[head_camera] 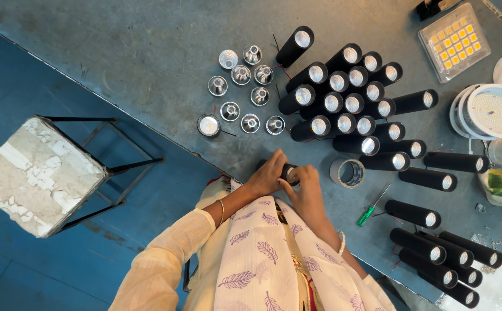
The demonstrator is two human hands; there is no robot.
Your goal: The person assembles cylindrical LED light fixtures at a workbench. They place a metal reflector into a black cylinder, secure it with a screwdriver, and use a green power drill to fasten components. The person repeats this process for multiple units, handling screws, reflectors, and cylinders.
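My left hand point(267, 173) and my right hand point(306, 190) meet at the near edge of the grey workbench point(147, 52). Together they grip a black cylindrical lamp housing point(288, 172), mostly hidden by my fingers. Beyond my hands stand several more black cylindrical lamps point(343, 103) with lit white faces. To their left lie several shiny silver reflector cups point(241, 75). A roll of tape point(347, 173) sits just right of my right hand, and a green-handled screwdriver point(371, 210) lies further right.
More black lamps point(441, 253) lie at the lower right. A square LED panel point(454, 41) and round white LED lamps point(496, 110) sit at the upper right. A worn white stool point(35, 175) on a black frame stands on the blue floor to the left.
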